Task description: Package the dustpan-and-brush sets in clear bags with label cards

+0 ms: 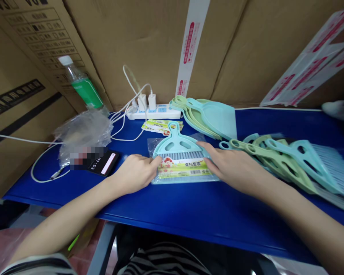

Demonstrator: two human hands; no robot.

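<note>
A light blue dustpan [176, 132] with a matching hand brush [183, 154] laid on it sits in front of me in a clear plastic bag, handle pointing away. Across its lower part lies a yellow-green printed label card [181, 168]. My left hand [139, 173] is closed at the left edge, its thumb on the bag by the card and the other fingers curled. On the right edge, my right hand [227, 164] grips the set, thumb near the card and index finger along the dustpan's side. Its remaining fingers are partly hidden.
Stacked blue and green dustpans [218, 116] lie behind the set, and several hand brushes [289, 162] at right. Label cards [162, 126] lie before a white power strip [167, 112]. Left are a phone [104, 162], cables, crumpled plastic [86, 130] and a bottle [86, 89]. Cardboard rises behind.
</note>
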